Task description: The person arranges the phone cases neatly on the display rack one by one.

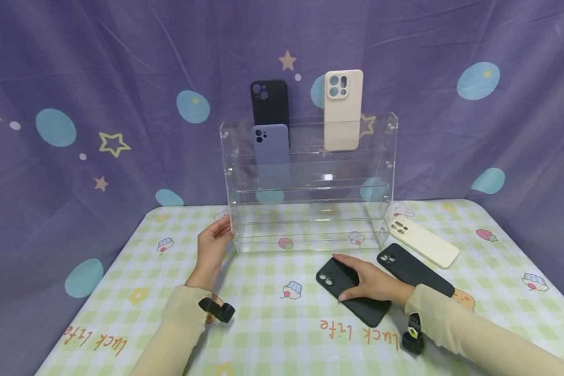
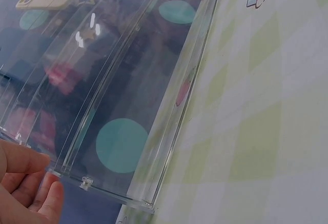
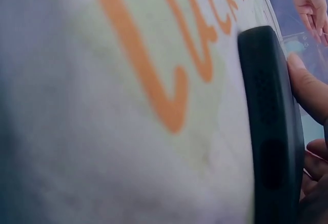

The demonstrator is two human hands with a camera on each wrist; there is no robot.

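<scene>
A clear acrylic display rack (image 1: pixel 305 222) with several tiers stands at the back of the table. My left hand (image 1: pixel 210 250) holds its left side panel low down; in the left wrist view, the fingers (image 2: pixel 48 196) and thumb lie around the panel's edge. In front of the rack's right part, my right hand (image 1: pixel 373 282) grips a dark phone case (image 1: pixel 368 313) across its width, thumb on one long side and fingers on the other. The case lies back side up, camera cutouts toward the rack. The right wrist view shows its end edge (image 3: pixel 271 131) close over the tablecloth.
On the rack stand a black case (image 1: pixel 269 102), a lavender case (image 1: pixel 271 149) before it, and a pale pink case (image 1: pixel 343 109) at right. Another dark case (image 1: pixel 415 269) and a cream case (image 1: pixel 427 243) lie right of the rack. A purple curtain (image 1: pixel 136 78) hangs behind.
</scene>
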